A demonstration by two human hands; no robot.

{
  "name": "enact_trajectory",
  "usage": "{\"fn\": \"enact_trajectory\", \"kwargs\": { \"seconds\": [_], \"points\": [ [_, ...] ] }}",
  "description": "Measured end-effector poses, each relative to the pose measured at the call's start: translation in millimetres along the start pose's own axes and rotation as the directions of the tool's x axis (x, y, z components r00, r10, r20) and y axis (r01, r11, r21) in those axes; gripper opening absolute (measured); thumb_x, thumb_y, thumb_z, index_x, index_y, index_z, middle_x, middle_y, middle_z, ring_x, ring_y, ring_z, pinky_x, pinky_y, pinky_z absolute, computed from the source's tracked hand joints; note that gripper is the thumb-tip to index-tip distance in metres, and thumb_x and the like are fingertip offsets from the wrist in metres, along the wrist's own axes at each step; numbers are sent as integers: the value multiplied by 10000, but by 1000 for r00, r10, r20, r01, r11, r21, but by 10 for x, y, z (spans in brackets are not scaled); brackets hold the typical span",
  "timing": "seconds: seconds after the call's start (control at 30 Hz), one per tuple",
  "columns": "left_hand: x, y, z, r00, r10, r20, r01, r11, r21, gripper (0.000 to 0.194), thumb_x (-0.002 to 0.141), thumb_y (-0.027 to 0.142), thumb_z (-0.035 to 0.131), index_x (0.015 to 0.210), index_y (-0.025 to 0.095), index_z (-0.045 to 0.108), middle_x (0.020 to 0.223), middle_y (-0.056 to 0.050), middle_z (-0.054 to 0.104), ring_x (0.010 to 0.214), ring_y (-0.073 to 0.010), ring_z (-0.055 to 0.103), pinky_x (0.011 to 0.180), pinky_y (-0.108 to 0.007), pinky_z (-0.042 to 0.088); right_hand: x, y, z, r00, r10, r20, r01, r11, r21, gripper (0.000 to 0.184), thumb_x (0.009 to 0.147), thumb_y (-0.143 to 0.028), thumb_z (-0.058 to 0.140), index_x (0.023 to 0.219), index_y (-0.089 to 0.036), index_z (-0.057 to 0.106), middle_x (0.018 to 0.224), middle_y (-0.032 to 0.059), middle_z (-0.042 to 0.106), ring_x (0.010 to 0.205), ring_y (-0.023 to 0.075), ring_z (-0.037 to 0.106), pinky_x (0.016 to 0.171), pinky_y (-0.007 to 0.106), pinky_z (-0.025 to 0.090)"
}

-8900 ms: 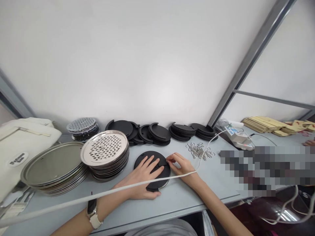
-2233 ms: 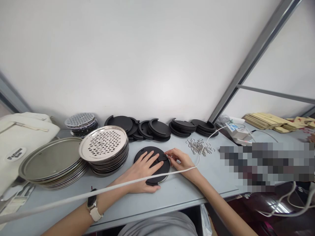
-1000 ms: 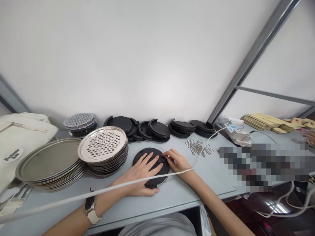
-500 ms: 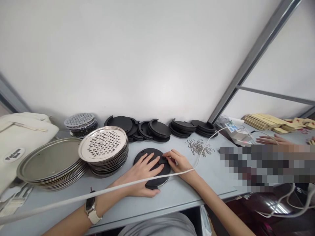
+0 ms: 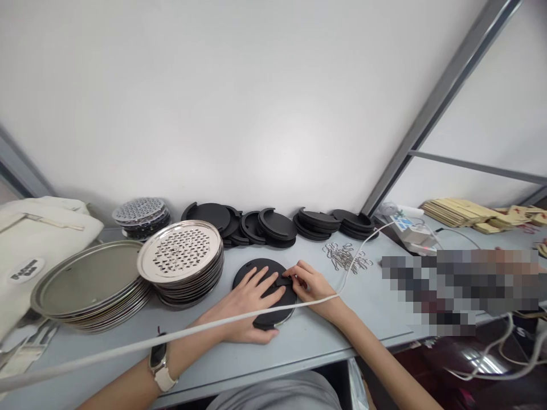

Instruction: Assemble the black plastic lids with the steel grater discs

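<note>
Head view: the black disc point(image 5: 289, 296) lay flat on the pale bench point(image 5: 320, 341), right in front of me. My left hand point(image 5: 243, 304) came in from the lower left, palm down over it, its fingers point(image 5: 273, 296) spread wide and pressing its top without gripping. My right arm reached in from the lower right, and the right hand point(image 5: 311, 287) curled at the disc's upper right edge, thumb and forefinger bent to a dark tab point(image 5: 282, 281); whether they had closed on anything small, I couldn't tell.

A white cable point(image 5: 213, 326) crossed in front of both forearms. Just right of that hand sat a heap of metal hooks point(image 5: 346, 257); behind the disc stood black rimmed discs point(image 5: 277, 222). To the left rose a stack of grater plates point(image 5: 186, 250), then larger metal trays point(image 5: 85, 282). Beyond, a cream bag point(image 5: 47, 228) wore an oval label point(image 5: 26, 270), its dark lettering too blurred to read.
</note>
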State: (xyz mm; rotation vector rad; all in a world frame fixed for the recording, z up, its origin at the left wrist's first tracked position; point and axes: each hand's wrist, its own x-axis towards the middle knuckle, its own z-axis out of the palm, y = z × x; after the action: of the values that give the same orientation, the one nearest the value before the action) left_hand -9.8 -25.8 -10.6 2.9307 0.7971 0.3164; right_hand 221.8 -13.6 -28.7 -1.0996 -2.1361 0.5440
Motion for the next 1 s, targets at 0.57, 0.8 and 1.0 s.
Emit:
{"fn": "enact_trajectory", "kwargs": {
  "seconds": [0.57, 0.8, 1.0],
  "points": [
    [9, -3, 36, 1000, -23, -16, 23, 1000, -14, 791, 725, 425, 656, 1413, 186, 346, 1496, -138, 283, 1375, -393, 192, 1099, -549, 190, -17, -87, 49, 1000, -9, 4, 9, 1000, -5, 194, 912, -114, 392, 955, -206, 557, 890, 38, 544, 775, 142, 557, 701, 255, 461],
    [7, 0, 30, 1000, -21, -16, 21, 1000, -9, 790, 733, 426, 651, 1418, 188, 338, 1495, -142, 284, 1379, -386, 187, 1097, -557, 187, -8, -69, 16, 998, 14, -63, -12, 999, 31, 182, 900, -117, 411, 942, -204, 564, 893, 42, 572, 793, 154, 565, 713, 273, 460],
    [9, -5, 28, 999, -22, -23, 22, 1000, -15, 799, 730, 426, 655, 1424, 197, 332, 1496, -134, 286, 1378, -387, 191, 1095, -561, 192, 10, -74, 20, 995, 12, -103, -10, 1000, 21, 171, 906, -138, 403, 934, -198, 561, 872, 53, 578, 799, 164, 571, 729, 288, 472]
  ]
}}
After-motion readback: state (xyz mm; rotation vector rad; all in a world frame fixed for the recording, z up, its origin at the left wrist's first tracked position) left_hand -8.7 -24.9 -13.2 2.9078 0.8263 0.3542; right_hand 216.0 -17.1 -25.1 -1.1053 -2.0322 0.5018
